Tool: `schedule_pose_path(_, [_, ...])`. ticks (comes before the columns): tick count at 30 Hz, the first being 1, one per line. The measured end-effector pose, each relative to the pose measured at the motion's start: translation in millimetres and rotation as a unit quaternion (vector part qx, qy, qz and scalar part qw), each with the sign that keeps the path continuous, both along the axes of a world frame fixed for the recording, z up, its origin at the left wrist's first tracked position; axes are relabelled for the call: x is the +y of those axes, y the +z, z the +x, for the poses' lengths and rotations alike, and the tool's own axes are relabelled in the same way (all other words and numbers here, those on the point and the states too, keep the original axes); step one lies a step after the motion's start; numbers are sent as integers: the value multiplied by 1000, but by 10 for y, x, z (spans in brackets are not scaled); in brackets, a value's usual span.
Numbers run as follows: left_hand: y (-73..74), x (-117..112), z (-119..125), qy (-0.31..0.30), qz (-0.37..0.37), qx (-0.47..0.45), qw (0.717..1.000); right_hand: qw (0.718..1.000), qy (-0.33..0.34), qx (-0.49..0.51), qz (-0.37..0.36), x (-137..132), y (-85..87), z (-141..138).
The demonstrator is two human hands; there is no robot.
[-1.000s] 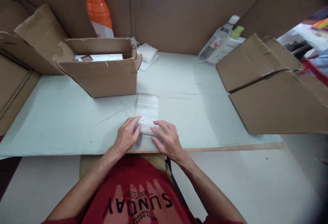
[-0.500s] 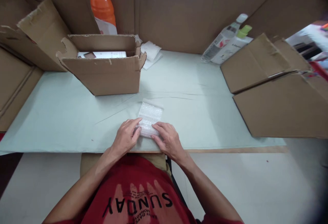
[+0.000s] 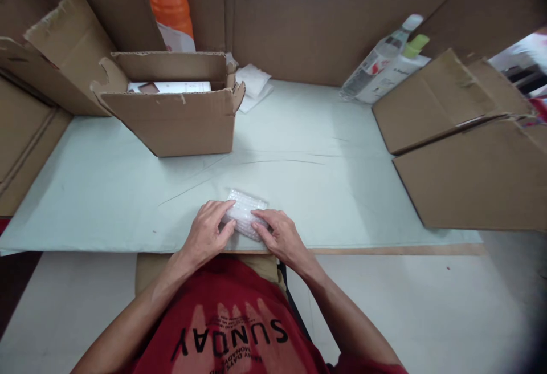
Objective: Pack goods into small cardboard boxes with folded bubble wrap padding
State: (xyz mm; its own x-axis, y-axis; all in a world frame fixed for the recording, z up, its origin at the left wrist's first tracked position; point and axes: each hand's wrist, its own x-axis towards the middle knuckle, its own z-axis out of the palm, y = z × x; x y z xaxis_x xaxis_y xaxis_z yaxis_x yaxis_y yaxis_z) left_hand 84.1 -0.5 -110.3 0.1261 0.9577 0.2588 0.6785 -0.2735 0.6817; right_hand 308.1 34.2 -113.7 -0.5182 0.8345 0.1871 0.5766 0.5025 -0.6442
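Observation:
A small folded bundle of clear bubble wrap [image 3: 245, 214] lies slightly slanted on the pale green cloth near the table's front edge. My left hand [image 3: 210, 227] grips its left end, thumb low and fingers on top. At the right end, my right hand [image 3: 278, 230] holds it in the same way, thumb below and index finger above. Whether anything is wrapped inside the bubble wrap cannot be made out.
An open cardboard box [image 3: 194, 126] with a white box [image 3: 183, 87] inside stands back left. Behind it is an orange bottle [image 3: 171, 3]. Folded white packing sheets [image 3: 254, 84] lie beside it. A clear bottle [image 3: 378, 60], a white bottle [image 3: 391, 77] and cardboard boxes [image 3: 474, 174] stand right.
The bubble wrap's far flap has been folded over toward me, so the bundle is shorter and now slanted. Both hands keep hold at its two ends.

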Motion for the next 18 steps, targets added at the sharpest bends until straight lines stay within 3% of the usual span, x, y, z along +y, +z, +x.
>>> schedule_pose_path(3, [-67, 106, 25, 21, 4, 41, 999, 993, -37, -46, 99, -28, 23, -35])
schedule_pose_path(6, [-99, 174, 47, 49, -5, 50, 998, 987, 1, -96, 130, -26, 27, -86])
schedule_pose_path(8, [-90, 148, 50, 78, -22, 5, 997, 986, 31, -112, 120, 3, 4, -113])
schedule_pose_path(10, [-63, 72, 52, 125, -65, -89, 986, 992, 19, -88, 94, 41, -27, -131])
schedule_pose_path(13, [-9, -62, 78, 190, -152, -301, 922, 999, -38, 3, 25, 63, -33, -156])
schedule_pose_path(16, [39, -132, 150, 178, -217, -490, 825, 994, -36, 70, -80, 23, 25, -197])
schedule_pose_path(18, [60, -137, 209, 164, -241, -546, 786, 988, -24, 89, -123, -16, 76, -222])
